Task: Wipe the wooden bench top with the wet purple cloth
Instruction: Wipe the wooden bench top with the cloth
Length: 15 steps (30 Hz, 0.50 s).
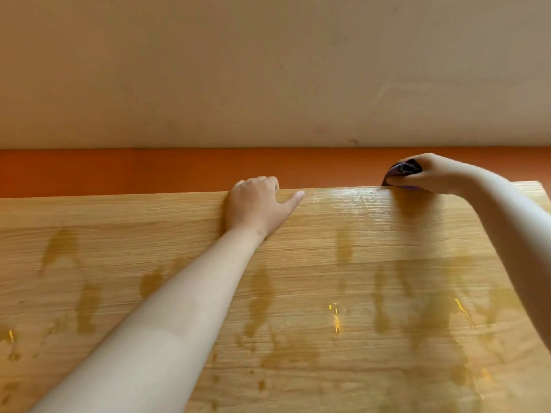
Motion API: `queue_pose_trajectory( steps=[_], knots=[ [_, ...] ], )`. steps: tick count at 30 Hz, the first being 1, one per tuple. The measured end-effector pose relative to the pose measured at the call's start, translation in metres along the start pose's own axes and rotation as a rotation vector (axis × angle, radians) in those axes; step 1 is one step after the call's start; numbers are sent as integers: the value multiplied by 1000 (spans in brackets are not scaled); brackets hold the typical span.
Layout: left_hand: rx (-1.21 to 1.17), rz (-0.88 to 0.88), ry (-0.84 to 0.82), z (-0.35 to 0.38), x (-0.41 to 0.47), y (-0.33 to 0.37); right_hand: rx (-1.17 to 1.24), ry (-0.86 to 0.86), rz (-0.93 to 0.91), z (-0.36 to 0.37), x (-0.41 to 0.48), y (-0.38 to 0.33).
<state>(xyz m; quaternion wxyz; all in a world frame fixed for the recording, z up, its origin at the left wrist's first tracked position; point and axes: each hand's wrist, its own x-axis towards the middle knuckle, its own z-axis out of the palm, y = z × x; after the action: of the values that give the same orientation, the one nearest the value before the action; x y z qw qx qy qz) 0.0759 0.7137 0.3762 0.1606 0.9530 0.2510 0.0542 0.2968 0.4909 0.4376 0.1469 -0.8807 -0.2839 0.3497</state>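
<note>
Cloth bunched under right hand, bench's far edge.

No text, label, brand, number or sign can be read anywhere. The counter, the cloth, the wall and the orange band below the wall carry no writing that can be made out.
</note>
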Motion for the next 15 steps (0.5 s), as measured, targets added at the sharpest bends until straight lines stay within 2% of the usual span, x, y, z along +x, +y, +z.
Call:
queue_pose_trajectory(
  steps=[10,15],
  knots=[
    [-18,-36,-1,-7,-2,0,42,-73,-306,90,45,-131],
    [-22,-45,3,-5,-1,2,34,-105,-328,77,45,-114]
  ],
)
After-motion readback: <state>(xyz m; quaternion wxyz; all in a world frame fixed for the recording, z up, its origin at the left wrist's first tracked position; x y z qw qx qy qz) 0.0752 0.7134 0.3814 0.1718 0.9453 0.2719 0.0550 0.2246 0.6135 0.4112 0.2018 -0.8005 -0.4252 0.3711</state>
